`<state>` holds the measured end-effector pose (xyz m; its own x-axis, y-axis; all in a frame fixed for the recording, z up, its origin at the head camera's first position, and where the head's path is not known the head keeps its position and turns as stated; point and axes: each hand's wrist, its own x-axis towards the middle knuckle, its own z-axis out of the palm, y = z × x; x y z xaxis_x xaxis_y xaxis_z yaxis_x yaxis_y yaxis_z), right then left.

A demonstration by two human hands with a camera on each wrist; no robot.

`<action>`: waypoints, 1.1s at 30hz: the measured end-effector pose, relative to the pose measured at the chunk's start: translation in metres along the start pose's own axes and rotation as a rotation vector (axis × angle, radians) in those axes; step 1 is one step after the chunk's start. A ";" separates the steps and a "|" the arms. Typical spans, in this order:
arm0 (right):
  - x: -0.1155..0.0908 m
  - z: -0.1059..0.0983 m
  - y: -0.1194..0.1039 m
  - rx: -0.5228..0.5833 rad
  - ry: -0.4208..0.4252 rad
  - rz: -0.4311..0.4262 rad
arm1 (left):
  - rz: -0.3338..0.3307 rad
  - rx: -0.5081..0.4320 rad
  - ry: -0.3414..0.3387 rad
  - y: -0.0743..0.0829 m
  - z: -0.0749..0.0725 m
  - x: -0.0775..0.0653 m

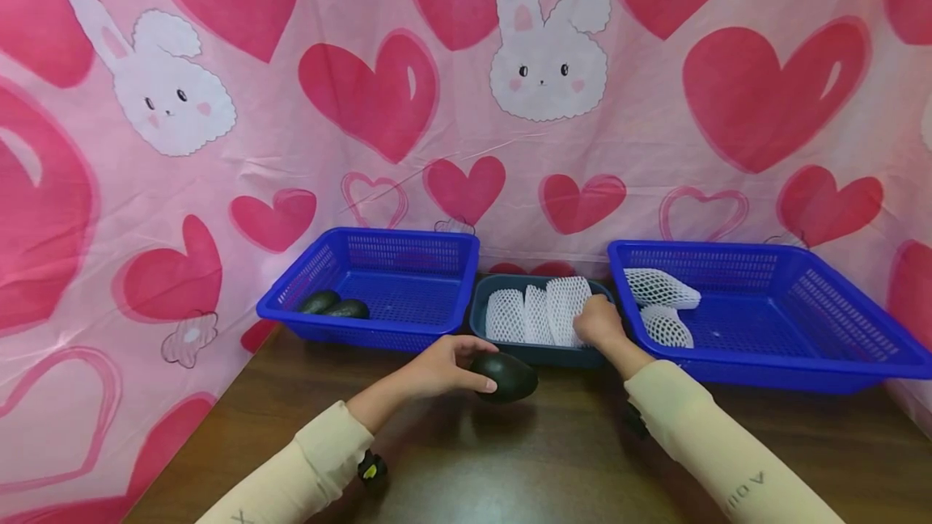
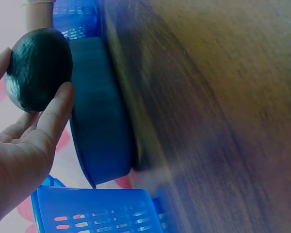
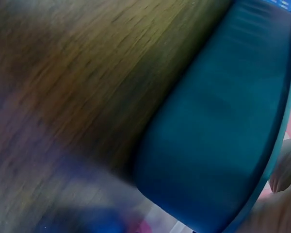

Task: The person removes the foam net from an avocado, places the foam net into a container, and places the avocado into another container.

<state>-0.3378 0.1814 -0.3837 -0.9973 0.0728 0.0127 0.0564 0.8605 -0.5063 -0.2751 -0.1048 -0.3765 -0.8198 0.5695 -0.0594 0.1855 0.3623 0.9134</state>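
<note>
My left hand (image 1: pixel 444 366) grips a dark green avocado (image 1: pixel 506 377) between thumb and fingers, over the table in front of a small dark tray. The left wrist view shows the same avocado (image 2: pixel 39 70) held at my fingertips. Inside the tray (image 1: pixel 542 355) stand several white foam net sleeves (image 1: pixel 505 315). My right hand (image 1: pixel 600 322) reaches in at the tray's right end, its curled fingers pinching the rightmost foam net sleeve (image 1: pixel 568 310). In the right wrist view the tray wall (image 3: pixel 213 116) hides most of that hand.
A blue basket (image 1: pixel 408 338) on the left holds two avocados (image 1: pixel 348 309). The blue basket (image 1: pixel 772 370) on the right contains two net-wrapped items (image 1: pixel 666 327). Both baskets flank the tray on the wooden table (image 1: pixel 539 467), with a heart-patterned cloth (image 1: pixel 466 136) behind.
</note>
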 end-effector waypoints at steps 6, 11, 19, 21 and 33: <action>0.004 0.005 0.000 -0.099 -0.014 -0.035 | -0.008 0.004 -0.008 0.001 0.000 0.000; 0.003 0.006 0.000 -0.168 -0.032 -0.065 | -0.012 0.000 -0.009 0.001 -0.001 0.000; 0.004 0.006 -0.002 -0.275 -0.069 -0.069 | -0.018 -0.026 -0.016 -0.001 -0.002 0.001; 0.004 0.006 -0.002 -0.304 -0.073 -0.080 | -0.019 -0.022 -0.016 -0.001 -0.002 0.001; 0.004 0.000 -0.004 -0.371 -0.085 -0.115 | -0.017 -0.005 -0.004 -0.002 -0.004 0.002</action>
<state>-0.3418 0.1779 -0.3812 -0.9976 -0.0635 -0.0276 -0.0583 0.9854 -0.1597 -0.2790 -0.1073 -0.3766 -0.8205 0.5664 -0.0768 0.1688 0.3684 0.9142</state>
